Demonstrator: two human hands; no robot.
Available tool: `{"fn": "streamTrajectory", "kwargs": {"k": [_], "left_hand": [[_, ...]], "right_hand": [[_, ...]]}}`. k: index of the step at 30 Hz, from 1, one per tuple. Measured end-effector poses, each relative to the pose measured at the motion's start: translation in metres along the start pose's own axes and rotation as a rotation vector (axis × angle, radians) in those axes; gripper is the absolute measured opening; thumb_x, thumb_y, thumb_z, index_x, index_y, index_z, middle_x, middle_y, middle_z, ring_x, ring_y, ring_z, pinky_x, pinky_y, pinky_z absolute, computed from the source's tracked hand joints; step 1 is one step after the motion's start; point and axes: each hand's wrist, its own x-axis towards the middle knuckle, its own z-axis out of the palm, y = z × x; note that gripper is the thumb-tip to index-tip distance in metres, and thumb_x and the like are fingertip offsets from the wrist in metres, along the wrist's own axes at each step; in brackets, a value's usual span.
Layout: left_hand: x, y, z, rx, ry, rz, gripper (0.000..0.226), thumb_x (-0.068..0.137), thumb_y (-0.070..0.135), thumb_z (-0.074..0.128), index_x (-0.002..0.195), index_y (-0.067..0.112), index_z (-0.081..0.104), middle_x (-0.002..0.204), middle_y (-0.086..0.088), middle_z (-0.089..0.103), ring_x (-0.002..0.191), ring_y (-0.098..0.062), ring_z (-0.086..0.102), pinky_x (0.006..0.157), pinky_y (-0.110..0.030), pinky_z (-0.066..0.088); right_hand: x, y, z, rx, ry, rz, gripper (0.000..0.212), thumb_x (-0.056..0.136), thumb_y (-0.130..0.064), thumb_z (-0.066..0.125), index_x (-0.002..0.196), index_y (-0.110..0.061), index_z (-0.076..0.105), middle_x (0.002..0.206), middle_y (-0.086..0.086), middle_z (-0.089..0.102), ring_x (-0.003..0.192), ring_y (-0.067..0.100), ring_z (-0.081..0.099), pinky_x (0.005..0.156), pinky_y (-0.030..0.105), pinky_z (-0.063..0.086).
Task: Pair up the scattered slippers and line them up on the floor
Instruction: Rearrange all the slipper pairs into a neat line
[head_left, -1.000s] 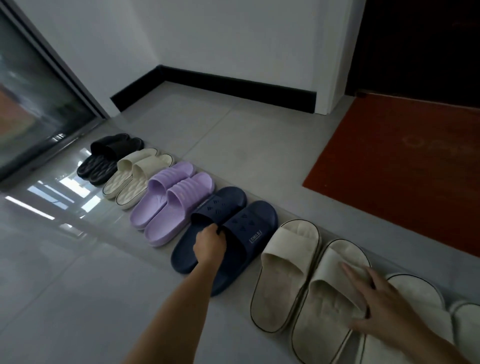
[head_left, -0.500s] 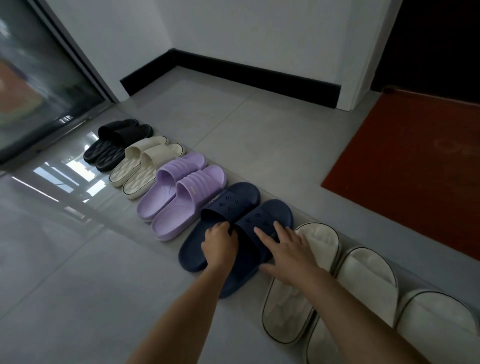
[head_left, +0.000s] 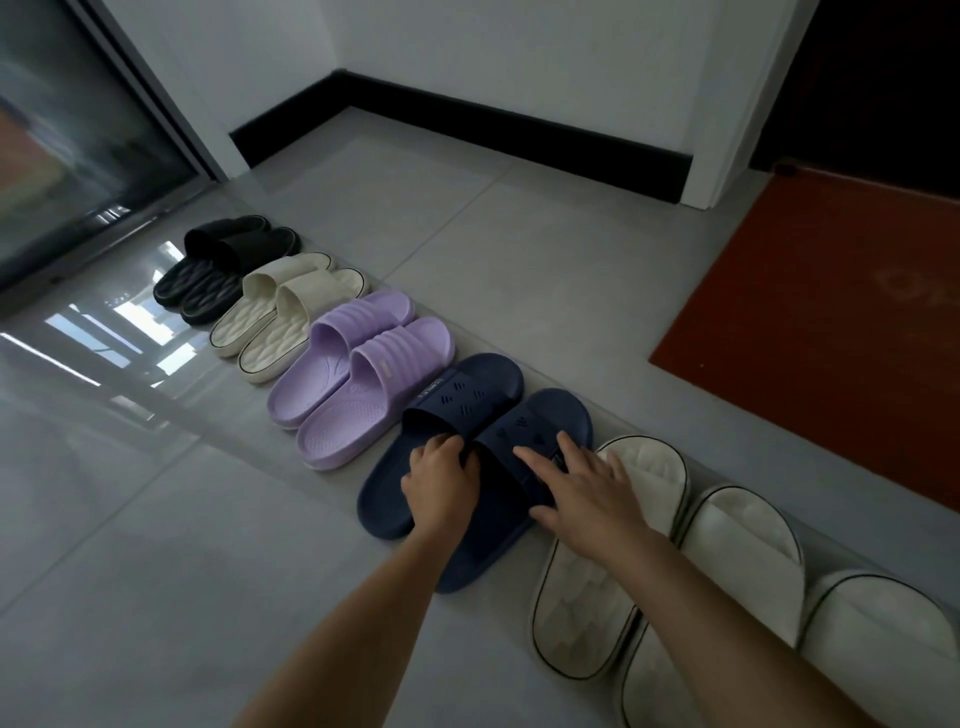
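Grey glossy tiled floor (head_left: 493, 249), white walls with black skirting board (head_left: 467, 122) at far side; dark glass sliding door (head_left: 57, 171) far left, red-brown doormat (head_left: 821, 322) far right.

Slippers stand in one diagonal row on the floor, running from far left to near right, toes pointing toward the far right.
- Far left: pair of black moulded foam slippers (head_left: 218, 270), side by side, touching.
- Next: pair of cream ridged-sole slippers with dark edge line (head_left: 280, 317), touching each other and just beside the black pair.
- Next: pair of lilac ribbed-strap plastic slippers (head_left: 358, 374), side by side.
- Next: pair of navy blue perforated-strap plastic slippers (head_left: 457, 400), left one set slightly farther than the right one.
- Near right: three off-white cloth-look slippers with dark piping (head_left: 737, 540) visible, close together; the nearest runs out of view, so pairing there cannot be told.

Left hand (head_left: 441, 483): fingers curled over the near edge of the left navy slipper's strap, gripping it.
Right hand (head_left: 587, 488): wide, fingers straight and spread, palm down, pressing on the right navy slipper's strap; little-finger side reaches over the neighbouring off-white slipper.

Both forearms bare, entering from near edge.
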Motion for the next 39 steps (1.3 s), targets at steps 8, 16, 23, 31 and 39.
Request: {"fn": "streamTrajectory", "kwargs": {"k": [8,16,23,31,39], "left_hand": [[-0.004,0.000,0.000,0.040,0.000,0.014,0.024,0.095,0.036,0.044,0.090,0.016,0.056,0.116,-0.001,0.059,0.109,-0.028,0.047,0.086,-0.044,0.042],[0.000,-0.029,-0.004,-0.009,0.106,0.043,0.077,0.085,0.044,0.059,0.145,0.010,0.026,0.153,-0.010,0.029,0.140,-0.027,0.026,0.114,-0.038,0.025],[0.059,-0.053,-0.047,0.091,-0.161,-0.161,0.137,0.057,0.078,0.064,0.149,0.006,-0.007,0.160,-0.009,0.001,0.147,-0.025,-0.002,0.117,-0.052,0.010],[0.061,-0.052,-0.035,0.078,-0.173,-0.112,0.119,0.058,0.071,0.069,0.146,0.014,0.012,0.150,-0.005,0.031,0.137,-0.027,0.032,0.108,-0.058,0.026],[0.041,-0.036,-0.038,0.058,-0.083,-0.095,0.092,0.084,0.042,0.061,0.148,0.007,0.006,0.156,-0.011,0.018,0.144,-0.027,0.017,0.115,-0.053,0.019]], "right_hand": [[-0.001,0.000,0.001,0.009,-0.026,0.006,0.071,0.091,-0.051,0.045,0.142,-0.052,-0.004,0.159,0.008,-0.005,0.145,0.028,0.011,0.117,0.049,0.003],[-0.028,0.021,0.005,0.040,0.061,0.055,0.082,0.087,-0.060,0.043,0.146,-0.039,-0.009,0.157,0.011,-0.014,0.145,0.035,-0.005,0.116,0.050,0.005],[-0.045,0.050,0.009,0.012,0.006,0.101,0.090,0.081,-0.069,0.043,0.146,-0.038,-0.011,0.158,0.009,-0.013,0.145,0.032,-0.007,0.117,0.045,0.008],[-0.043,0.049,0.011,-0.001,0.008,0.100,0.093,0.081,-0.066,0.048,0.145,-0.041,-0.013,0.159,0.006,-0.009,0.146,0.029,-0.005,0.117,0.043,0.008],[-0.057,0.057,-0.001,0.107,-0.070,0.065,0.096,0.080,-0.063,0.054,0.144,-0.043,-0.016,0.157,0.001,-0.022,0.146,0.025,-0.012,0.118,0.042,0.010]]}}
